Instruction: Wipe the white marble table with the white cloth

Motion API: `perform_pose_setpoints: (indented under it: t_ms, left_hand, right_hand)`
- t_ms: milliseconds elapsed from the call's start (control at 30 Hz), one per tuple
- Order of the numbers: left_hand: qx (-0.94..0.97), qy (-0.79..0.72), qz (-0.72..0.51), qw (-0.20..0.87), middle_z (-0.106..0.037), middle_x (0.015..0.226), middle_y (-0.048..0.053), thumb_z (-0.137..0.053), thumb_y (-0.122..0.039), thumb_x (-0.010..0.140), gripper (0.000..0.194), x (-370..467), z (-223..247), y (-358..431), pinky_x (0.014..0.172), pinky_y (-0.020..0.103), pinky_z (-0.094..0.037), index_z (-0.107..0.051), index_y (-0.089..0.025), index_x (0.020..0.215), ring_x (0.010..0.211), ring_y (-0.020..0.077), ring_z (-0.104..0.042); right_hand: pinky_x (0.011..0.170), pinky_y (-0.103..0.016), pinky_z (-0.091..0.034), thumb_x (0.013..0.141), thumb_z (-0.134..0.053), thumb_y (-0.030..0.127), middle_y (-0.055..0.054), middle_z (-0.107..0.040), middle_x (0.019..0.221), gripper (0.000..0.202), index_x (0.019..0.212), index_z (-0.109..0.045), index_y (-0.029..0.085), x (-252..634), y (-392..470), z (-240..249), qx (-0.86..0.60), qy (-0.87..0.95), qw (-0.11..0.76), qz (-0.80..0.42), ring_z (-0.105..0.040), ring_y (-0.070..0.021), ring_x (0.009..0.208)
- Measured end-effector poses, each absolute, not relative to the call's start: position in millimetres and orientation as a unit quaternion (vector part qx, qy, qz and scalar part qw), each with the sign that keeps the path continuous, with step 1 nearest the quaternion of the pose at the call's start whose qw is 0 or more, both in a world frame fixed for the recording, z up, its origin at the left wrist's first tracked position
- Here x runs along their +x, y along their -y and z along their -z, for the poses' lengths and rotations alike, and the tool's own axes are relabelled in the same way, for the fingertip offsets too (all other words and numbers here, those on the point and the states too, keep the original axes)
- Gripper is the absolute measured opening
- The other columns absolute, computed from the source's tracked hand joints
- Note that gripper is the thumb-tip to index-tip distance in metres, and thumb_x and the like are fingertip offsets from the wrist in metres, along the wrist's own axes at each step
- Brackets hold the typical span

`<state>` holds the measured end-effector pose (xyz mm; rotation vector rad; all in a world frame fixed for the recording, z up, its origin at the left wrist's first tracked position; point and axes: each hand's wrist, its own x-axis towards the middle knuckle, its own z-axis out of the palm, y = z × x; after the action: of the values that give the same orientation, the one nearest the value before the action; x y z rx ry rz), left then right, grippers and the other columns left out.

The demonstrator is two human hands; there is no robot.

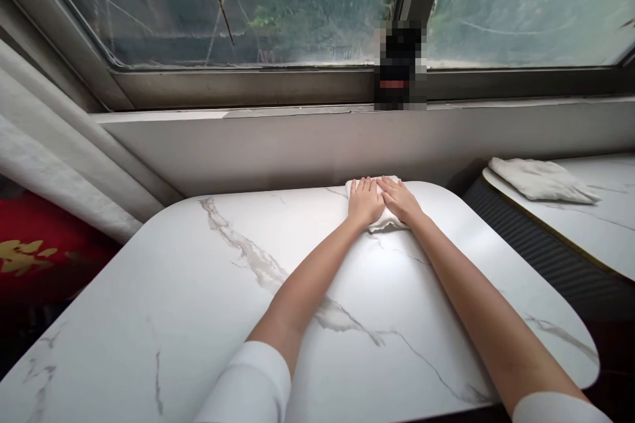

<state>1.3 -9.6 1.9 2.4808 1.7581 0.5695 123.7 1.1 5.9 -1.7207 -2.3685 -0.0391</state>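
White, folded cloth [388, 220] lies at the far edge of the marble-patterned counter [173, 264], nearer its far right corner than its far left. Left hand [366, 202] and right hand [401, 200] rest on it side by side, fingers extended and nearly touching, pressing from above rather than gripping. Good handling here would likely mean flat palms, even weight on both sides, and the folds kept under the fingers so that no corner bunches; against the wall [248, 152], a lighter push seems wise to spare the fingertips.

The cloth looks soft, with a crumpled near border. The counter is smooth and glossy, grey-brown veins crossing it, its corners rounded. Past its right edge, a second cloth [543, 180], off-white and wrinkled, lies flat near the left edge of a similar counter with a dark ribbed side [540, 238].
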Motion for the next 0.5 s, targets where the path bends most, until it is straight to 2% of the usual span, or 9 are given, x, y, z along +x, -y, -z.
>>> perform_pose_setpoints:
  t_ms: [233, 333, 500]
  left_hand:
    - [0.794, -0.583, -0.17, 0.008, -0.031, 0.147, 0.012, -0.024, -0.026, 0.093, 0.052, 12, -2, 30, 0.114, 0.038, -0.009, -0.033, -0.005, 0.14, 0.137, 0.021, -0.023]
    - [0.8, -0.577, -0.166, 0.001, -0.031, 0.146, 0.014, -0.024, -0.027, 0.093, 0.053, 24, -2, 63, 0.113, 0.04, -0.01, -0.032, -0.003, 0.14, 0.136, 0.0229, -0.023]
    - [0.83, -0.535, -0.158, 0.001, -0.029, 0.146, 0.018, -0.025, -0.029, 0.092, 0.057, 49, -6, 145, 0.111, 0.046, -0.013, -0.029, 0.001, 0.14, 0.136, 0.0296, -0.023]
  right_hand:
    - [0.112, -0.043, -0.019, 0.091, -0.022, 0.024, -0.014, -0.034, 0.145, 0.053, 0.138, -0.037, 0.005, 142, 11, 3, -0.54, 0.833, 0.116, 0.033, -0.025, -0.021, 0.136]
    - [0.112, -0.045, -0.021, 0.092, -0.022, 0.026, -0.01, -0.034, 0.146, 0.052, 0.14, -0.035, 0.011, 161, 42, 7, -0.507, 0.85, 0.14, 0.032, -0.025, -0.0204, 0.136]
    - [0.111, -0.047, -0.022, 0.096, -0.02, 0.031, -0.006, -0.03, 0.148, 0.051, 0.146, -0.02, 0.021, 201, 132, 9, -0.475, 0.864, 0.165, 0.031, -0.023, -0.0193, 0.136]
